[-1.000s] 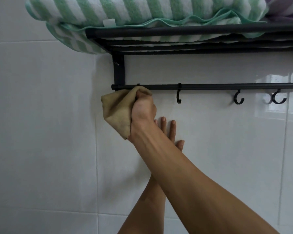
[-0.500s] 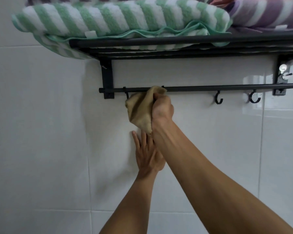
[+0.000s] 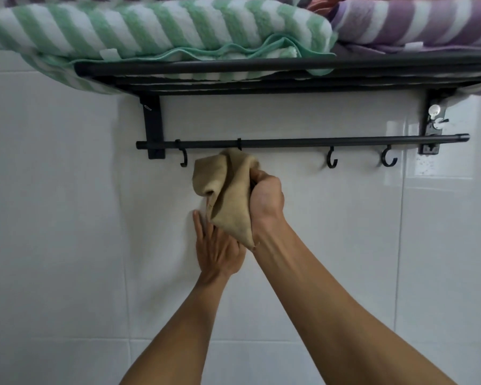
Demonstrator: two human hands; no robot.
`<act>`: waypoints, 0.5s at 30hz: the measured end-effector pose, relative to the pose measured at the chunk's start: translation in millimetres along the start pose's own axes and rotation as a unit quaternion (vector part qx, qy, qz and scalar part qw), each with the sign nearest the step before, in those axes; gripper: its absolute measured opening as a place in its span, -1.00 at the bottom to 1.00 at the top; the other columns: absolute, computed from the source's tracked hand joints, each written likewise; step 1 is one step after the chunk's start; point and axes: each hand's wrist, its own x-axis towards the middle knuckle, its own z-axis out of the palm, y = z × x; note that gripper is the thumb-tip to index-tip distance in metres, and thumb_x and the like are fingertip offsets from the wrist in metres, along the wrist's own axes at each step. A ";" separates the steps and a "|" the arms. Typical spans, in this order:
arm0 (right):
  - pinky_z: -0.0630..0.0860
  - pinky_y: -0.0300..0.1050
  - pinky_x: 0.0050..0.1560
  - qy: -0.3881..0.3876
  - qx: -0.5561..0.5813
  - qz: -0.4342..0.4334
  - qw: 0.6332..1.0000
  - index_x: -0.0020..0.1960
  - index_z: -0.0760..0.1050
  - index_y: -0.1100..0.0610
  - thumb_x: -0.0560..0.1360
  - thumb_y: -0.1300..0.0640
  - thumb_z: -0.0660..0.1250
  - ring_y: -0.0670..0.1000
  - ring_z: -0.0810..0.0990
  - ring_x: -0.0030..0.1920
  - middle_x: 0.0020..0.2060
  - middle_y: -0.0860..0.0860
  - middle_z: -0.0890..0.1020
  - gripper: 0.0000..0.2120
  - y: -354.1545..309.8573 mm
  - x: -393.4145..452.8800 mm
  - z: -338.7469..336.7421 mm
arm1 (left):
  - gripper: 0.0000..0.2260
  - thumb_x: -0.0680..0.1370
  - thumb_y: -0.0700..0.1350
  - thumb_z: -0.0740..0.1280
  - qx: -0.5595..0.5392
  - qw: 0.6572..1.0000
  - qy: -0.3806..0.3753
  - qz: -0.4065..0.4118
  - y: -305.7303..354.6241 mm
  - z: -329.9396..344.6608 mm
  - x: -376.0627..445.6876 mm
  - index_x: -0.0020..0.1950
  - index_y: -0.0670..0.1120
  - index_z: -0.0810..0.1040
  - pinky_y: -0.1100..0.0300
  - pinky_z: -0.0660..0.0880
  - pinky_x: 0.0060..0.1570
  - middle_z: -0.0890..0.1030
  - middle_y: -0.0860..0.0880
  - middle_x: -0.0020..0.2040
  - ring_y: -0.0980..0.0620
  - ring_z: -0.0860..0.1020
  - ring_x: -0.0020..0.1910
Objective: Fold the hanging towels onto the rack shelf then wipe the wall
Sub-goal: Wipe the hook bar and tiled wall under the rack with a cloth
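Observation:
My right hand [image 3: 264,198] grips a bunched tan cloth [image 3: 228,190] against the white tiled wall [image 3: 67,218], just under the black rail [image 3: 303,141]. My left hand [image 3: 217,251] lies flat on the wall below the cloth, fingers straight, partly covered by the cloth's hanging corner. A folded green-and-white striped towel [image 3: 150,29] and a folded purple-and-white striped towel [image 3: 417,20] lie on the black rack shelf [image 3: 206,68] above.
Several black hooks hang from the rail, one hook [image 3: 183,158] left of the cloth and two hooks [image 3: 331,161] to the right. A bracket [image 3: 433,126] with a silver screw fixes the rack at right. Grout lines cross the tiles.
My right hand has carried the cloth rightward along the wall under the rail. My left hand has come out from behind the right forearm and now lies left of it.

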 end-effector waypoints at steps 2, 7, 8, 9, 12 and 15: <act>0.57 0.10 0.26 -0.008 0.000 -0.003 1.000 0.20 0.59 0.31 0.61 0.15 0.16 0.22 0.65 0.16 0.13 0.26 0.67 -0.66 -3.2 -2.0 -9.1 | -0.30 0.44 0.12 0.34 0.092 0.996 0.009 -0.007 -10.4 8.9 2.3 0.47 -0.20 0.29 -0.39 0.46 0.21 0.41 -0.29 0.41 -0.26 0.40 0.41; 0.57 0.00 0.19 0.029 0.070 -0.022 0.997 0.12 0.62 0.27 0.63 0.10 0.14 0.14 0.68 0.03 0.00 0.19 0.71 -0.65 -30.1 -14.5 -49.8 | -0.34 0.65 0.13 0.13 0.104 0.993 0.061 0.009 -24.0 15.8 1.4 0.65 -0.08 -0.03 -0.30 -0.13 0.53 -0.06 -0.17 0.65 -0.18 -0.12 0.63; 0.59 -0.04 0.06 0.047 0.072 -0.044 0.995 0.03 0.63 0.25 0.63 0.10 0.16 0.10 0.69 -0.08 -0.11 0.15 0.71 -0.69 -37.9 -17.6 -61.2 | -0.39 0.67 0.13 0.04 0.092 0.993 0.069 0.001 -22.6 13.9 0.0 0.66 -0.07 -0.02 -0.32 -0.09 0.53 -0.05 -0.16 0.65 -0.17 -0.11 0.63; 0.60 -0.08 -0.05 0.070 0.073 -0.069 0.992 -0.05 0.61 0.21 0.63 0.10 0.18 0.06 0.68 -0.18 -0.22 0.10 0.70 -0.71 -43.1 -14.6 -73.9 | -0.41 0.67 0.14 -0.01 0.084 0.994 0.074 -0.009 -28.3 13.8 -1.3 0.66 -0.06 -0.01 -0.33 -0.07 0.52 -0.04 -0.15 0.65 -0.16 -0.10 0.63; 0.62 -0.03 0.04 0.146 0.002 -0.160 0.976 -0.07 0.63 0.12 0.63 0.02 0.20 0.04 0.69 -0.12 -0.26 0.00 0.71 -0.72 -62.5 -15.3 -111.5 | -0.40 0.66 0.16 -0.06 0.073 0.994 0.084 -0.014 -36.3 23.0 -7.9 0.65 -0.07 0.02 -0.35 -0.07 0.50 -0.05 -0.14 0.65 -0.15 -0.10 0.63; 0.51 0.04 0.26 0.207 -0.124 -0.293 0.925 0.14 0.63 0.02 0.63 0.00 0.14 0.02 0.62 0.05 -0.05 0.01 0.66 -0.70 -71.4 3.7 -150.6 | -0.40 0.65 0.16 -0.05 0.074 0.992 0.098 -0.005 -38.2 27.7 -6.9 0.66 -0.06 -0.02 -0.34 -0.11 0.51 -0.09 -0.13 0.66 -0.14 -0.13 0.63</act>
